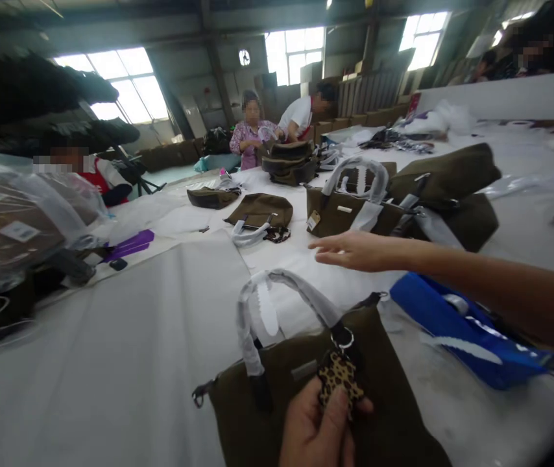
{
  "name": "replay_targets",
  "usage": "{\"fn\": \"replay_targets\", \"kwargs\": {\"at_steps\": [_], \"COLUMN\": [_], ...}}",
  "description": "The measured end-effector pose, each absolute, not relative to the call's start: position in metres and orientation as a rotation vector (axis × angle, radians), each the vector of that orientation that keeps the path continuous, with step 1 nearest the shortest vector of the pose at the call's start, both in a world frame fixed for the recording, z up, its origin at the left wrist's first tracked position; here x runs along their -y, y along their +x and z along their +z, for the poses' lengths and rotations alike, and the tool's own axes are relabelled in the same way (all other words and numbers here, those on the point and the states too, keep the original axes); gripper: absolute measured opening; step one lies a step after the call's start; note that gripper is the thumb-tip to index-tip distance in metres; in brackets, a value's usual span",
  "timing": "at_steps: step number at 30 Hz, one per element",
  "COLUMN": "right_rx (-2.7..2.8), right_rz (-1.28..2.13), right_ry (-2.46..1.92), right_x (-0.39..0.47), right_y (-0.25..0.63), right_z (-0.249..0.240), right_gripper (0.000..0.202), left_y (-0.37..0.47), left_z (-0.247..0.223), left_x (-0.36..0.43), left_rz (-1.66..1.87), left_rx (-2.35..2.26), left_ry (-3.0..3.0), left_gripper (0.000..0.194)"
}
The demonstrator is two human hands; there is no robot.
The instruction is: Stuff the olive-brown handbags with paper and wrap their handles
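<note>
A dark olive handbag [301,363] lies before me on the white table, its two handles [301,292] wrapped in pale film. My left hand [323,425] pinches a leopard-print charm [338,379] between thumb and fingers, against the bag's front. The charm hangs by a metal ring [345,338] near a handle's base. Stretched out over the table, my right hand [349,251] has its fingers extended and nothing visible in it. Just beyond it stands another olive handbag [338,211] with a small hang tag [313,220].
A blue bag or pouch [471,344] lies under my right forearm. More olive bags [262,211] are spread farther back, some stacked. Plastic-covered goods [19,214] and purple strips [131,246] lie at left. Two people [252,133] work across the table; another person [106,178] is at left.
</note>
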State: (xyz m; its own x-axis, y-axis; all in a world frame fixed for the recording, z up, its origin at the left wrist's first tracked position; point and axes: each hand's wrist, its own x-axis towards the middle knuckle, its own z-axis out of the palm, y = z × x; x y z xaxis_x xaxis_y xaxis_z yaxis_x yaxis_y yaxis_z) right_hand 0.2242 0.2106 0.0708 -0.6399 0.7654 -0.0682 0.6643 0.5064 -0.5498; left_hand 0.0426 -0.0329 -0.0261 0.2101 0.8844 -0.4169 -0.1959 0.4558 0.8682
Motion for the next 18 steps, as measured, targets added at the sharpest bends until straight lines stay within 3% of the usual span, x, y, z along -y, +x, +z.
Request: {"fn": "replay_targets", "kwargs": {"at_steps": [5, 10, 18], "right_rx": [1.915, 1.473, 1.592], "right_rz": [0.814, 1.213, 1.132], "right_ry": [-1.446, -1.248, -1.041], "right_x": [-0.058, 0.056, 0.114], "right_y": [0.304, 0.301, 0.268], "right_z": [0.035, -0.037, -0.061], "right_gripper": [0.077, 0.107, 0.07], "left_y": [0.065, 0.094, 0.121], "left_z": [-0.001, 0.002, -0.018], "left_x": [0.07, 0.107, 0.159], "left_rz": [0.996, 1.129, 1.309], "left_rx": [-1.127, -1.082, -1.075], "left_ry": [0.934, 0.936, 0.758], "left_gripper": [0.055, 0.049, 0.056]}}
